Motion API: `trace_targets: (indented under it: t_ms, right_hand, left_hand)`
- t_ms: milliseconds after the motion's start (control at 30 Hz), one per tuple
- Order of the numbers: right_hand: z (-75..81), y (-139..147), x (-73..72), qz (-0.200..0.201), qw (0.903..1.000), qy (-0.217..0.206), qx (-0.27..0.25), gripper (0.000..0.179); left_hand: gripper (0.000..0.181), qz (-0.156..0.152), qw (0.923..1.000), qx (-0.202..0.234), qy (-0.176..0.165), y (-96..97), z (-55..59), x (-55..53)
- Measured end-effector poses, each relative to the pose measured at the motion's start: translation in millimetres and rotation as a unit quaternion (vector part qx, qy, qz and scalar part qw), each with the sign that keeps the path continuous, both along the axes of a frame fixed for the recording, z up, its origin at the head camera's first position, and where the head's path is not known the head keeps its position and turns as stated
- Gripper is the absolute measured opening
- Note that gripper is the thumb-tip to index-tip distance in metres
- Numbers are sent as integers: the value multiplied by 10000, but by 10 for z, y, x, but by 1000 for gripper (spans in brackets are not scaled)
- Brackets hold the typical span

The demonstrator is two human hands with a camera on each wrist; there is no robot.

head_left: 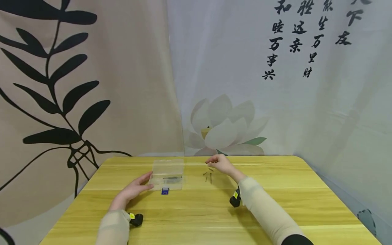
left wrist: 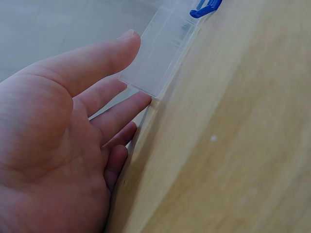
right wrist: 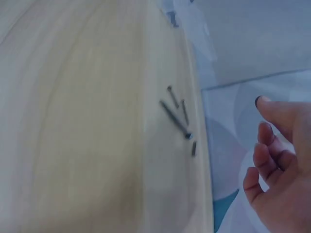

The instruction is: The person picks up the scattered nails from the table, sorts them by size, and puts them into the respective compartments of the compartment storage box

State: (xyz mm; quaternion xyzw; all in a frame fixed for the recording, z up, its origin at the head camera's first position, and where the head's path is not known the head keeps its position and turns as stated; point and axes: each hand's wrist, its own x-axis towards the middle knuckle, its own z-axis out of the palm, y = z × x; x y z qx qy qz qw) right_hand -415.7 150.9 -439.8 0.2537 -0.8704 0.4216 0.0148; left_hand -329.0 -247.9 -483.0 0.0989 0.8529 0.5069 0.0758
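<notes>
The left hand [head_left: 134, 189] rests its relaxed fingers against the left end of a clear plastic box [head_left: 175, 186]. The right hand [head_left: 223, 164] hovers loosely bent, thumb apart from the fingers, near four dark screws [head_left: 210, 178] lying right of the box. The box stands lid up on the wooden tabletop [head_left: 190, 217], blue clasp [head_left: 165, 191] in front.

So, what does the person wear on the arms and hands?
Cream cloth sleeves cover both forearms; black fabric borders the right sleeve's upper end. Each wrist bears a small black device with a yellow label. Left hand and right hand are bare.
</notes>
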Motion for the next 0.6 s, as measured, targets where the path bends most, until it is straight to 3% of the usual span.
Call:
trace_targets:
  t_ms: [267,600]
  right_hand:
    - [-212,175,-51,-90,9991,-420,-50,18]
    - [-368,254,-73,85,9987,-501,28,22]
  left_hand:
    - [74,68,10000,6,-17,13,7,14]
    - [74,63,9999,15,-80,14,16,26]
